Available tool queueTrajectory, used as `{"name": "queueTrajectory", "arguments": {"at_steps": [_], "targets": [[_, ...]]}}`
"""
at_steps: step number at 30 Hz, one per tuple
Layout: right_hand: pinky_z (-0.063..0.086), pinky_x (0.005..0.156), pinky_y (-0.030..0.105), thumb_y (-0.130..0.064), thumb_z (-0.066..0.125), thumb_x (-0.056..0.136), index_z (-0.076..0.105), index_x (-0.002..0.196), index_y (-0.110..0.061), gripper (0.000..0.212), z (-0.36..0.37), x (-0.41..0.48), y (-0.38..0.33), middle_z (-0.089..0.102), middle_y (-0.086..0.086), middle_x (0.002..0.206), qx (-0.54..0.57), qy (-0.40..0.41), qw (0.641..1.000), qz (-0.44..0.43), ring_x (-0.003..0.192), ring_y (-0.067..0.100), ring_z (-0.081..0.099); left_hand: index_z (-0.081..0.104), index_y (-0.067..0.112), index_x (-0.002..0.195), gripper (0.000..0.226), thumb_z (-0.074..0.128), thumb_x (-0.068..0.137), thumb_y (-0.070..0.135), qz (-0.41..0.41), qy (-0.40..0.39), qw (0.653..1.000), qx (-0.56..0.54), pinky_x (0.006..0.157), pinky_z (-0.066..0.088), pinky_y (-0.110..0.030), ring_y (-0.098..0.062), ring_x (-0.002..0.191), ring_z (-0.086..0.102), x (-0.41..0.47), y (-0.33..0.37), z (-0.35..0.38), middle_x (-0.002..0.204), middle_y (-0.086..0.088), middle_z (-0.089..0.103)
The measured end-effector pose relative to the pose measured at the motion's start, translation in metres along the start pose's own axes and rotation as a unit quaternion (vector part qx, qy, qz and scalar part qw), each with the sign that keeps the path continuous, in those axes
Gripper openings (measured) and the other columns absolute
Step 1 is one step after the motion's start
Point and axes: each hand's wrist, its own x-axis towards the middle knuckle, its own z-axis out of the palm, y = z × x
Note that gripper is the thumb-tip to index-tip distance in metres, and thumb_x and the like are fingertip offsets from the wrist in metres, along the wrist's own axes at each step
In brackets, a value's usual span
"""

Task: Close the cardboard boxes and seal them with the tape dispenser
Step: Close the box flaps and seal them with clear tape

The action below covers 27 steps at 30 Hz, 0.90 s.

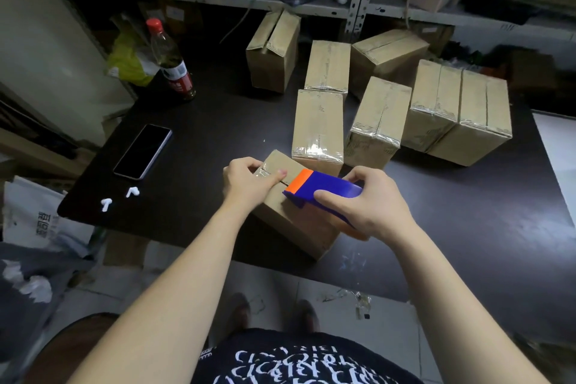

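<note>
One cardboard box [290, 221] lay at the near edge of the dark worktop [218, 134]. The left hand [246, 179] clasped its far end, thumb pressing the tape onto the top seam. The right hand [371, 206] gripped the one blue-and-orange tape dispenser [324, 188], which rested on the box top. Seven further boxes [318, 125] stood behind. To the left were one phone [142, 151], one red-capped bottle [173, 62] and two white earbuds [132, 192].

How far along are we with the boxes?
Done: several taped boxes behind, their tops glossy. In hand: left hand holds the tape end down on the near box while right hand grips the tape dispenser at its seam. Left: running that strip, and the far box, whose seam looks gaping.
</note>
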Motion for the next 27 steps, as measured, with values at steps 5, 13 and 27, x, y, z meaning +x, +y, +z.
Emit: {"name": "queueTrajectory", "arguments": {"at_steps": [5,13,27], "targets": [[0.065,0.067,0.047,-0.069,0.084,0.071,0.062,0.095,-0.029,0.052,-0.004,-0.004,0.012,0.067,-0.012,0.094,0.041,-0.004,0.999,-0.006,0.085,0.016,0.071,0.077,0.019,0.101,0.045,0.090,0.073,0.052,-0.002,0.001,1.000,-0.002,0.069,0.056,-0.030,-0.015,0.094,0.067,-0.001,0.000,-0.001,0.099,0.003,0.072],[0.063,0.065,0.039,-0.070,0.085,0.068,0.061,0.092,-0.030,0.052,-0.003,-0.023,0.051,0.068,-0.013,0.091,0.072,0.016,0.997,-0.005,0.082,0.013,0.070,0.077,0.023,0.097,0.044,0.093,0.068,0.052,-0.011,0.002,1.000,-0.007,0.075,0.060,-0.034,-0.011,0.092,0.067,0.003,-0.003,0.000,0.095,0.008,0.071],[0.059,0.050,0.035,-0.053,0.093,0.068,0.065,0.084,-0.026,0.043,-0.019,-0.039,0.098,0.075,0.000,0.078,0.162,0.010,0.987,0.006,0.057,0.015,0.067,0.081,0.022,0.103,0.053,0.093,0.065,0.056,-0.002,0.015,1.000,0.001,0.083,0.058,-0.036,-0.017,0.099,0.068,0.005,-0.007,0.001,0.103,0.004,0.074]]}}
